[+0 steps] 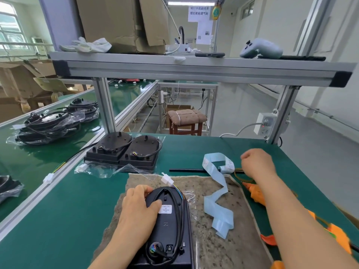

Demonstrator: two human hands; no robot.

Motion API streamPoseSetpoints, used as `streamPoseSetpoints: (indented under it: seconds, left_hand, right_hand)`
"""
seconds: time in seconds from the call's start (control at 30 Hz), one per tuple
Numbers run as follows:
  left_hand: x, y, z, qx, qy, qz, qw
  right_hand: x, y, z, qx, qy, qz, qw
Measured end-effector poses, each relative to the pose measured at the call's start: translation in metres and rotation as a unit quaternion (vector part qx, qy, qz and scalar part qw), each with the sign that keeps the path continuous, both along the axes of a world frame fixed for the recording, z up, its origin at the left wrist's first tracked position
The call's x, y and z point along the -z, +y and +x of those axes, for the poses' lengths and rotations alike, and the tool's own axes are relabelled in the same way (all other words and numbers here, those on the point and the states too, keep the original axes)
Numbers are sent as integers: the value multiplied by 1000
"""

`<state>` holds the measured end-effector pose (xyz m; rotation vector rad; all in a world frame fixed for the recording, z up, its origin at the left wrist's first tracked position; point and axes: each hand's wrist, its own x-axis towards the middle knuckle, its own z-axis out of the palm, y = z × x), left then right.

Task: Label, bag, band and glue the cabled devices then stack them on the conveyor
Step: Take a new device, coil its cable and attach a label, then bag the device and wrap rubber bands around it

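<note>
A black oval cabled device [168, 226] lies in a clear plastic bag on the grey felt mat [211, 247], a white label [165, 209] stuck on its back. My left hand [138, 205] rests flat on the device's left side, thumb beside the label. Its white connector [167, 180] sticks out toward the far edge of the mat. My right hand [258, 164] hovers with fingers curled over rubber bands [241, 175] at the mat's far right corner; whether it grips one is unclear. A blue label backing strip [217, 193] trails across the mat.
Two bare devices [124, 150] sit stacked at the back of the green table [64, 216], an empty bag [101, 169] in front. Bagged devices [48, 125] lie piled on the conveyor at left. An orange glue gun [256, 193] and black glue stick [186, 170] lie right.
</note>
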<state>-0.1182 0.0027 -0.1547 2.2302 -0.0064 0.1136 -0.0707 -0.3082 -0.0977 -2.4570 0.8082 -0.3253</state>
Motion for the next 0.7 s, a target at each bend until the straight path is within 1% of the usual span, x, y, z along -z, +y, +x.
streamPoseSetpoints:
  seconds: [0.03,0.07,0.1,0.13,0.2,0.3,0.4,0.43,0.5,0.53,0.57,0.6,0.63,0.67,0.7]
  left_hand:
    - [0,0,-1,-1,-2,-2,1000]
    - [-1,0,-2,-3,-4,-4,1000]
    - [-2,0,-3,-4,-6,-7,1000]
    - [-3,-1,-4,-5,-8,-10,1000]
    - [-4,-1,-5,-6,-9,-13,1000]
    - [-5,-1,-7,-6,-10,-14,1000]
    - [-4,0,-6,0,-7,-20,1000]
    - [-4,0,-6,-2,-5,-22,1000]
    - [-3,1,-5,-16,-12,-30,999]
    - [-4,2,-3,-34,-29,-39,998]
    - [-6,3,-1,-55,-59,-55,995]
    - [-11,4,0,-72,-95,-79,990]
    - [-19,4,1,-82,-129,-106,983]
    - [-29,3,2,-77,-150,-128,977]
    - [-38,1,4,-58,-153,-141,976]
  right_hand:
    - [6,-8,6,8,73,-3,997]
    - [11,-11,10,3,142,-27,989]
    - [15,-12,13,-3,189,-53,980]
    - [21,-13,17,-13,208,-72,975]
    - [33,-13,22,-32,206,-88,974]
    - [39,-8,24,-20,179,-94,979]
    - [39,-2,19,-25,176,-104,979]
    - [36,-1,16,-24,163,-106,981]
    - [23,-1,9,-28,83,-97,991]
    - [12,0,5,-38,23,-67,997]
    - [-2,5,0,-57,-44,-1,997]
    - [-17,14,-6,-83,-107,100,986]
    - [-32,27,-13,-118,-141,214,960]
    - [-45,43,-23,-166,-141,319,923]
    - [-55,61,-33,-218,-121,404,880]
